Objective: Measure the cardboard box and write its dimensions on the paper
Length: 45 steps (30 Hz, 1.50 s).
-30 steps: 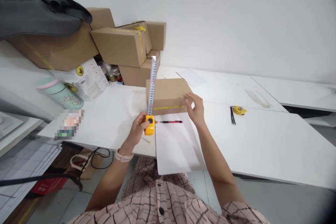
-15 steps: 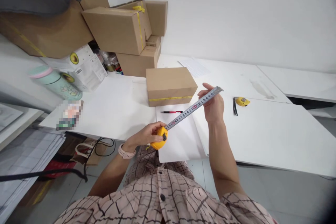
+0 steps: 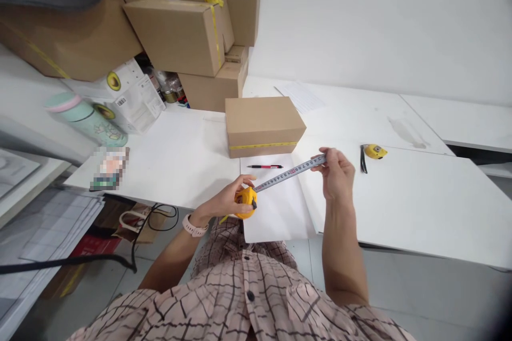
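My left hand (image 3: pixel 226 198) is closed around the yellow case of a tape measure (image 3: pixel 245 203). From the case its silver blade (image 3: pixel 290 172) runs up and to the right, over white paper. At the far end my right hand (image 3: pixel 336 173) pinches the blade's tip, with thumb and fingers covering the end. Just beyond the blade sits a closed cardboard box (image 3: pixel 264 120) with a strip of yellow tape along its front. Between box and blade, a red and black pen (image 3: pixel 265 167) lies on the white paper (image 3: pixel 276 218).
A second yellow tape measure (image 3: pixel 375 151) with a black strap lies right of my right hand. Cardboard boxes (image 3: pixel 168 34) are stacked at the back left. A mint bottle (image 3: pixel 88 120) leans by white cartons (image 3: pixel 136 101). A printed sheet (image 3: pixel 300 96) lies behind the box.
My right hand has closed on the blade's tip, where before it was open with the blade across its fingers. The blade now slopes less steeply. My left hand keeps hold of the case.
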Motion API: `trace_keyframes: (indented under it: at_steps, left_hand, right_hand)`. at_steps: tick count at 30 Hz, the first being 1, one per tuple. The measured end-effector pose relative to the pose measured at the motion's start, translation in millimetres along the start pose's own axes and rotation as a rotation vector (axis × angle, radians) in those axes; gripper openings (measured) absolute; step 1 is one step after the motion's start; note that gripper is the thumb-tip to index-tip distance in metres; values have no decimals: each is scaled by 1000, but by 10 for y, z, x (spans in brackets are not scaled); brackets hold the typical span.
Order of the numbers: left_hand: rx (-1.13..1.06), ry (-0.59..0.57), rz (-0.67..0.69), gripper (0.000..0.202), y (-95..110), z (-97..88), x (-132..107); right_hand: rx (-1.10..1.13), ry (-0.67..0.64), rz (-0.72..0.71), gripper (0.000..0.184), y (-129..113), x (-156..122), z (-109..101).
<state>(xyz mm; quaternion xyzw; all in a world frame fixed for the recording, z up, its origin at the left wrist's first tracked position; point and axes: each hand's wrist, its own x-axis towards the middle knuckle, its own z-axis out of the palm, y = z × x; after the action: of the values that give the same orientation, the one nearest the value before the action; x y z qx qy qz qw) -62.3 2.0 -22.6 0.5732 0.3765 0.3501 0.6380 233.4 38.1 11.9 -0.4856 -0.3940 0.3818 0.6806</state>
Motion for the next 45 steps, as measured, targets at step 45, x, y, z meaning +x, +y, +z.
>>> trace_keyframes:
  at_steps: [45]
  left_hand:
    - [1012,369,361,45,-654,139,221]
  right_hand:
    - [-753,-322,34,46,1116,-268,-405]
